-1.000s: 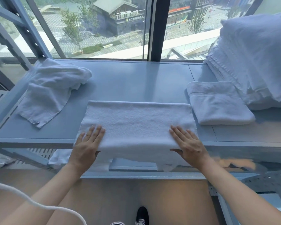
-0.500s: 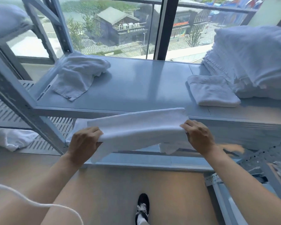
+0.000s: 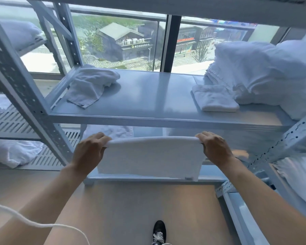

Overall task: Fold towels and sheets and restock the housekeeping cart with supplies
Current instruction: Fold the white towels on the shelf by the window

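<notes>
A white towel [image 3: 151, 156] hangs folded in the air in front of the grey metal shelf [image 3: 148, 119], below its front edge. My left hand [image 3: 89, 149] pinches the towel's upper left corner and my right hand [image 3: 215, 147] pinches the upper right corner. The towel's lower edge hangs free with a small label at the bottom right. On the shelf lie a folded white towel [image 3: 215, 99] at the right and a crumpled white towel [image 3: 90, 85] at the left.
A tall heap of white linen [image 3: 265, 75] fills the shelf's right end. Perforated uprights [image 3: 21, 85] stand at the left and a diagonal brace [image 3: 288, 138] at the right. More linen [image 3: 11, 152] lies on a lower slatted shelf. A white cord [image 3: 34, 225] crosses bottom left.
The towel has gone from lying flat on the shelf under my palms to hanging off it in both hands, gripped by its top corners. The view has pulled back and tilted up.
</notes>
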The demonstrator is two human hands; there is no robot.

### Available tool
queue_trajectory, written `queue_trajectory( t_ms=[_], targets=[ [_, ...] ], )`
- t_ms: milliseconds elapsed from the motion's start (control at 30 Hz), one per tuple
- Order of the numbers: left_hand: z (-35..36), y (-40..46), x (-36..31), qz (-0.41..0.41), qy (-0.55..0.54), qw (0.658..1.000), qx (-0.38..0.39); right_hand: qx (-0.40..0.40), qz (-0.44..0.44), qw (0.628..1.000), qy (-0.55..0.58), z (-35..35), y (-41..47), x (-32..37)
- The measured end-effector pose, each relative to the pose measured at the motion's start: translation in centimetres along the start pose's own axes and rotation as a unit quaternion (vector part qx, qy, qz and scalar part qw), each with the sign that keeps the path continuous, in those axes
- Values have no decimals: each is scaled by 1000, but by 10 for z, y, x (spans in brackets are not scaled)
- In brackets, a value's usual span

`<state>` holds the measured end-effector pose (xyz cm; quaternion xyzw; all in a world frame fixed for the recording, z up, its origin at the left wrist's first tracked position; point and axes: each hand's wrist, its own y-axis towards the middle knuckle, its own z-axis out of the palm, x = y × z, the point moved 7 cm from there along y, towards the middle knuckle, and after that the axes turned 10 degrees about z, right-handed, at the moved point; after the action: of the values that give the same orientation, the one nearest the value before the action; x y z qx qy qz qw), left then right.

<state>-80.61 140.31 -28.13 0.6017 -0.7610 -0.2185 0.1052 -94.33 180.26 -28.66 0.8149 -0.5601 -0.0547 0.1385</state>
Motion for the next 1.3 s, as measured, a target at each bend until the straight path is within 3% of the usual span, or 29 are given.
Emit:
queue_trajectory(
  t_ms=[233, 567, 933, 1300],
  targets=[
    [30, 38, -4, -3, -1, 1000, -2, 18, 11, 1000, 18, 5, 19, -33],
    [87, 115, 21, -57, -12, 998, -5, 42, 41, 994, 97, 59, 116, -91],
    [120, 172, 94, -121, 13, 993, 3, 49, 3, 996, 76, 102, 237, -71],
    [173, 263, 190, -90, -21, 996, 8, 25, 59, 998, 11, 127, 340, -56]
  ],
)
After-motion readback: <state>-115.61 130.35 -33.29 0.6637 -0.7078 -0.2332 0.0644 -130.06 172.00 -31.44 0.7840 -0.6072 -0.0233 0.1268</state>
